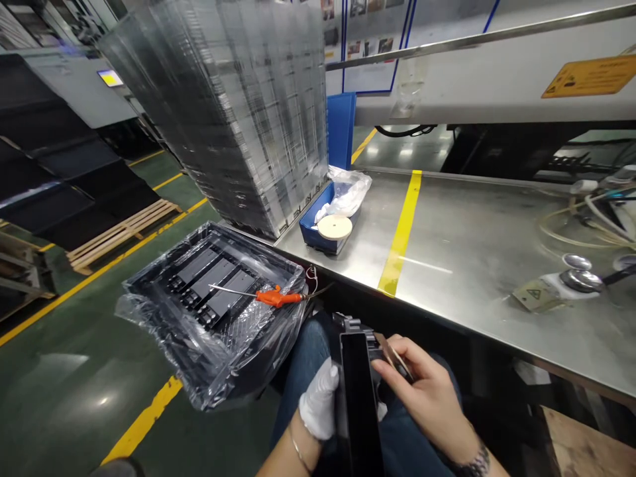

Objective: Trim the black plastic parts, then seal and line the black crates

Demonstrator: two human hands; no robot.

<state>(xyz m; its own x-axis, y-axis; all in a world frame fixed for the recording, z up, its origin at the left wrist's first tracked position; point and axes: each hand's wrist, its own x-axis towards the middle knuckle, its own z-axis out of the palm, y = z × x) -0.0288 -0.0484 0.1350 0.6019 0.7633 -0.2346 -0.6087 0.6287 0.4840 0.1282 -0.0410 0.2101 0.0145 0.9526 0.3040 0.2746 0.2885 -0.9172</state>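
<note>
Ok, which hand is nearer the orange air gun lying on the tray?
The left hand, white-gloved, is nearer, just below and right of the orange air gun. The right hand is farther right, on the far side of the black plastic part.

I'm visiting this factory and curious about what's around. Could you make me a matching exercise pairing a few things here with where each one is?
Things:
1. Orange air blow gun
2. Round pale disc
3. Yellow stripe
4. Left hand

Places:
A. In a blue bin
B. On a steel table
C. In a white glove, on a black part
D. On a plastic-wrapped black tray

Pairs: 1-D, 2-A, 3-B, 4-C
</note>
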